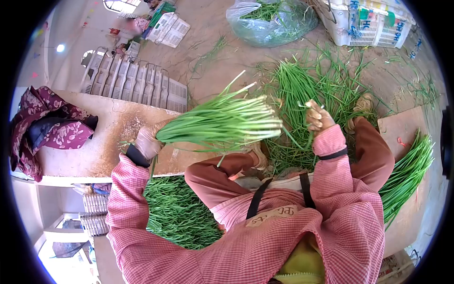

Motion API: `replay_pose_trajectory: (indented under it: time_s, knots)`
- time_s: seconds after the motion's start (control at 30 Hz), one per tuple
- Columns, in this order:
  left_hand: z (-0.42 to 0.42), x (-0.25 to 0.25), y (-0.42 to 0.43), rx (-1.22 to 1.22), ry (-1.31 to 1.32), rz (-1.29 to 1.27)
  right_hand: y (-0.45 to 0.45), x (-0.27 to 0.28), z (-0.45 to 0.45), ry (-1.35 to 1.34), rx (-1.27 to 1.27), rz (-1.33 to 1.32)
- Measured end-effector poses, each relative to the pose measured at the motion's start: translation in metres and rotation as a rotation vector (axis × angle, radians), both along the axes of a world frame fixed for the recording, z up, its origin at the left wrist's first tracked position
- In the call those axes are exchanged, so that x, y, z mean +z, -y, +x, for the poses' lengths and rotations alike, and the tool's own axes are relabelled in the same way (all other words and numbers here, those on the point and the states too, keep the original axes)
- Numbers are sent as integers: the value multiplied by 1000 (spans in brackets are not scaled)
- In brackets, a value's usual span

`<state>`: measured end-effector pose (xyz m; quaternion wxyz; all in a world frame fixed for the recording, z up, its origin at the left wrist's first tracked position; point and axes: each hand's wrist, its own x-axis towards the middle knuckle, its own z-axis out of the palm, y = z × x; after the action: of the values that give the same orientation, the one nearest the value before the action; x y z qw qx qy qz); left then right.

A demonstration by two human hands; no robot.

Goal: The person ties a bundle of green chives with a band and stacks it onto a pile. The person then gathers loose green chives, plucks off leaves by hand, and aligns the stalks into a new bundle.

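One flowered cloth point(61, 123) is lying on a bench point(106, 137). The left hand point(149, 140) is wrapping its fingers firmly round one bunch of green stalks point(222, 120), probably gripping the leafy half to leave the pale ends free, stretching rightward. One loose heap point(298, 85) is covering the floor. The right hand point(319, 117) is curling nearly closed, apparently pinching a pale scrap point(301, 104). One more bunch point(409, 175) is resting on a board point(397, 125).

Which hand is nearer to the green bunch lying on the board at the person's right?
Right. The right hand is to the left of that bunch and farther forward; the left hand is across on the other side, gripping another bunch.
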<state>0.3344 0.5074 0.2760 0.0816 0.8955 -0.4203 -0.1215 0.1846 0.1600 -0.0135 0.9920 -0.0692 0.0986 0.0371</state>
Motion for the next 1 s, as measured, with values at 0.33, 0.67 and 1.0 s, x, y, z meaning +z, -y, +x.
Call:
replay_pose_trajectory:
  time_s: [0.33, 0.67, 1.0]
  knots:
    - [20, 24, 24, 214, 76, 52, -115, -64, -8, -27, 437, -128]
    - [-129, -33, 11, 91, 627, 459, -215, -5, 51, 11, 298, 1216]
    - [-238, -131, -52, 121, -210, 531, -198, 10, 3, 206, 317, 390]
